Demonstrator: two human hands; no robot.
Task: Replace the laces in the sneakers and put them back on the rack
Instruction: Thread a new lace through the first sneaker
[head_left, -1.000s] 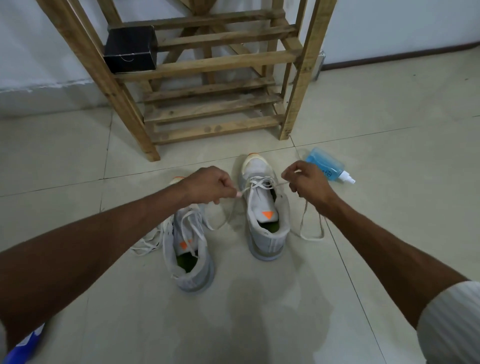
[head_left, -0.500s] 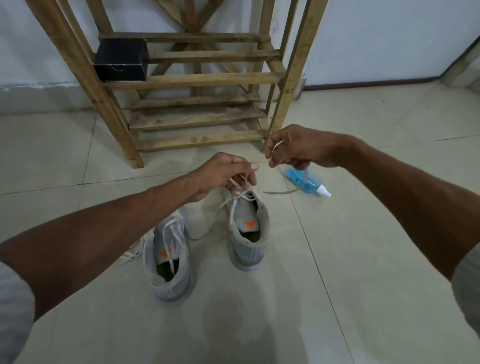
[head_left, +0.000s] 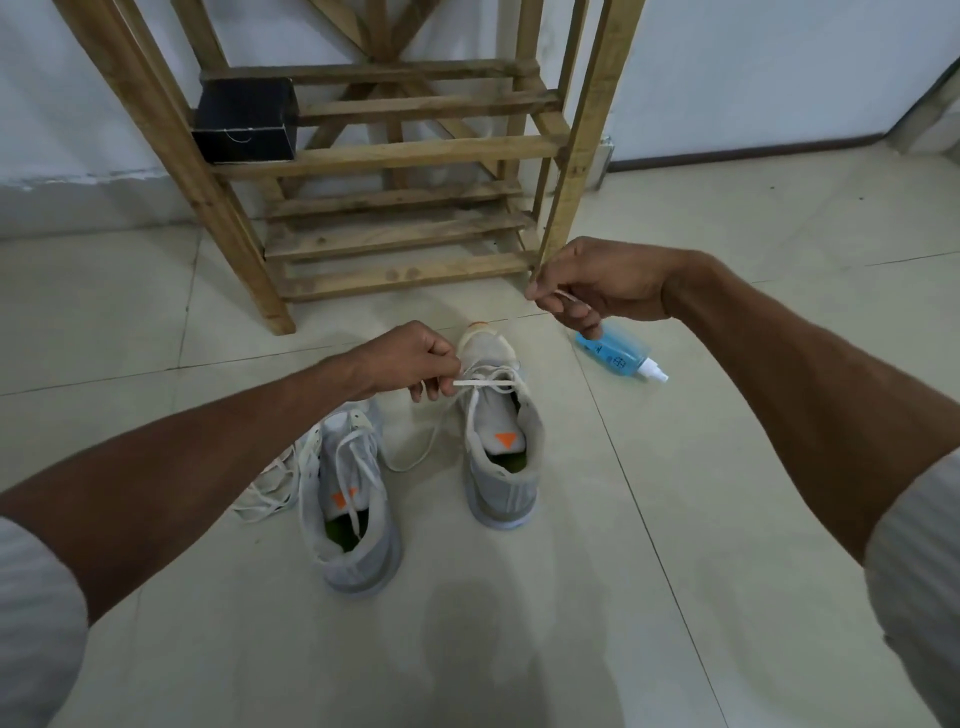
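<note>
Left grip (head_left: 410, 364) pinches lace (head_left: 483, 383) at sneaker (head_left: 501, 478) eyelets | right grip (head_left: 597, 283) pinches lace end (head_left: 566, 297), raised near rack (head_left: 395, 153)

One wide-angle view, worn on the person's head, faces forward and down. It looks close over the floor (head_left: 675, 597); left arm (head_left: 182, 467) and right arm (head_left: 805, 405) enter from the near corners, the rack (head_left: 395, 153) and wall (head_left: 779, 78) stand far.

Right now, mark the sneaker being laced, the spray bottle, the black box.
sneaker being laced (head_left: 496, 421): head view, tongue.
spray bottle (head_left: 618, 354): head view, blue body.
black box (head_left: 244, 120): head view, front face.
</note>
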